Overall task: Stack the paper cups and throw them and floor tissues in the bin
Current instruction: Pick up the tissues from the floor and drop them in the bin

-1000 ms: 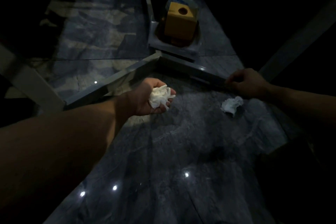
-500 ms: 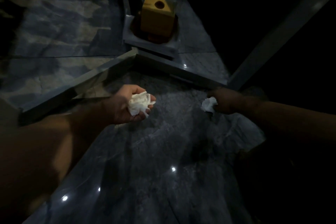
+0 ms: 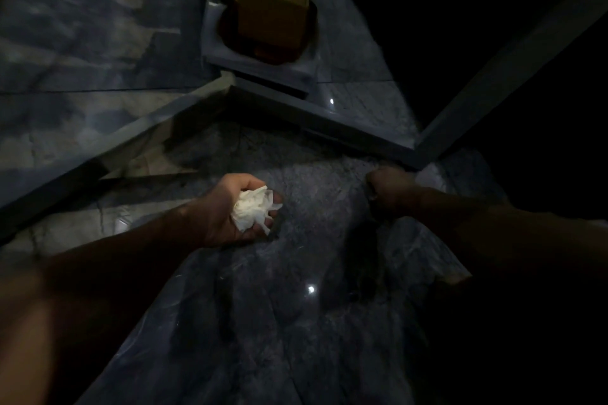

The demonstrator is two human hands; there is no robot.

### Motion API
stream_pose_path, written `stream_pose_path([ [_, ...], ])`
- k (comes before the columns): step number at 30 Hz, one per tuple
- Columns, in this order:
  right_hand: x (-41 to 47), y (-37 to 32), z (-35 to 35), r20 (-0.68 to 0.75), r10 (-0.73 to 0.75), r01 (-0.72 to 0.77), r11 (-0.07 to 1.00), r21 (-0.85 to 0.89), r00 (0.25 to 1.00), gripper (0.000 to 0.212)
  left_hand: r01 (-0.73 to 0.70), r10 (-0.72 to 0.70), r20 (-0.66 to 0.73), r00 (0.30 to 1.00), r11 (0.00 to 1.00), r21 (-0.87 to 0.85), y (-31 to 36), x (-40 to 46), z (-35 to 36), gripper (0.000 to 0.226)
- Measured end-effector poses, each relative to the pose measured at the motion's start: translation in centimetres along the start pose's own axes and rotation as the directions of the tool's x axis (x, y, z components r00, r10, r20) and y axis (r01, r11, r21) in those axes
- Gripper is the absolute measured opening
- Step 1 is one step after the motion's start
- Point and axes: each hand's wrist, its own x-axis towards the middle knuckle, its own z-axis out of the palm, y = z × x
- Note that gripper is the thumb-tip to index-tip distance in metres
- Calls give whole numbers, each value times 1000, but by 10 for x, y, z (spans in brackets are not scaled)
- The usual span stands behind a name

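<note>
My left hand (image 3: 227, 210) is palm up over the dark marble floor and holds a crumpled white tissue (image 3: 251, 209) in its curled fingers. My right hand (image 3: 390, 189) is a closed fist low over the floor at the right, close to the skirting. A small sliver of white, the second tissue (image 3: 373, 197), shows at the edge of that fist; the rest of it is hidden inside. No paper cups are visible.
A yellow box with a round hole on top (image 3: 271, 5) stands in a recessed corner beyond the skirting (image 3: 316, 122). Glossy marble wall panels (image 3: 82, 43) rise at the left. A pale frame edge (image 3: 510, 76) runs diagonally at the right. The scene is very dark.
My right hand came down from the skirting onto the tissue lying on the floor and closed around it. My left hand kept its tissue and shifted only slightly.
</note>
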Motion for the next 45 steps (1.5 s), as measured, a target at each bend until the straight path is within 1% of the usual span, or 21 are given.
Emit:
stream_pose_path([
  [1,1,0,0,6,-11,11,1000,-2,1000,26,4,-4,-10,1000,1000,-7,-1,1,0,47],
  [2,2,1,2,10,-24,24,1000,5,1000,33,8,-8,-23,1000,1000,-19,-1,2,0,46],
  [3,3,3,3,9,-40,40,999,16,999,38,13,-14,-40,999,999,-29,-2,2,0,44],
  [5,2,4,4,6,-50,50,998,39,999,41,23,-25,-62,998,999,-34,-1,2,1,35],
  [9,-11,3,-5,11,-48,47,995,89,999,48,10,-10,-32,999,1000,-21,4,-2,5,29],
  [13,-27,0,-19,-20,-31,33,993,110,999,43,-31,30,37,999,999,14,11,-18,16,34],
  [16,-40,-1,-31,-82,-28,37,994,106,996,34,-54,51,87,995,998,36,16,-30,23,37],
  [18,-49,0,-37,-102,-26,37,993,111,994,23,-68,63,97,993,996,52,18,-37,25,36],
  [23,-65,6,-44,-130,-32,50,990,133,991,18,-98,88,148,985,993,63,23,-52,26,33],
  [26,-73,7,-47,-108,-8,22,992,122,994,18,-117,105,144,984,990,82,26,-62,26,31],
  [29,-78,8,-51,-87,12,-1,992,125,996,27,-132,115,153,982,985,107,29,-72,27,22],
  [31,-80,8,-54,-85,9,4,989,148,996,27,-130,111,148,983,984,125,30,-76,25,20],
  [34,-81,7,-57,-81,7,8,983,181,997,20,-105,88,108,990,981,162,29,-75,21,23],
  [38,-82,0,-61,-98,-16,35,980,195,995,11,-48,40,30,999,952,301,26,-70,19,29],
  [41,-85,1,-65,-106,-12,39,963,265,994,19,-68,72,0,997,935,347,26,-72,30,31],
  [43,-92,1,-71,-123,3,39,941,336,992,22,-83,80,22,997,934,349,26,-72,42,30],
  [45,-101,0,-77,-143,19,48,891,452,990,22,-81,62,67,996,937,339,26,-73,56,30],
])
